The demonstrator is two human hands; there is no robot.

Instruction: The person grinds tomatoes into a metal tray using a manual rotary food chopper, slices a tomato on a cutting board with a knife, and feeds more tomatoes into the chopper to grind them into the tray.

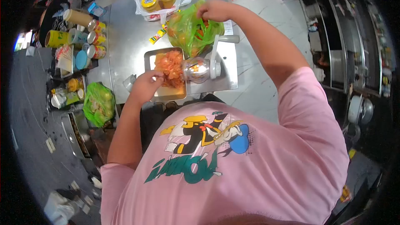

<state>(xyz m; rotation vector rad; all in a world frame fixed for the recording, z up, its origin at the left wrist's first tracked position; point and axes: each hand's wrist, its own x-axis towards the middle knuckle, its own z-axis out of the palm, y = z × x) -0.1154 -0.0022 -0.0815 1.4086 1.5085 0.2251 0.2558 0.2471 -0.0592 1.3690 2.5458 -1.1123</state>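
Observation:
My right hand [214, 10] is closed on the top of a green plastic bag [183, 29]. Round orange-red and green produce shows through the bag's thin film. My left hand [146, 85] hangs over the near-left side of a rectangular metal tray [146, 60], fingertips pinched together; whatever is between them is too small to make out. Heaped in the tray is shredded orange-red food [170, 66]. Against the tray's right rim lies a clear drum [196, 70] with a white arm [215, 54] and a grey handle [229, 38], like a hand-cranked grater. Neither hand touches it.
Two yellow-lidded jars [158, 1] stand in a white bag at the table's back, near a yellow packet [158, 34]. Several cans [96, 38] line the left side. A green bag of produce [99, 104] sits lower left. A small clear cup [129, 82] is beside the tray.

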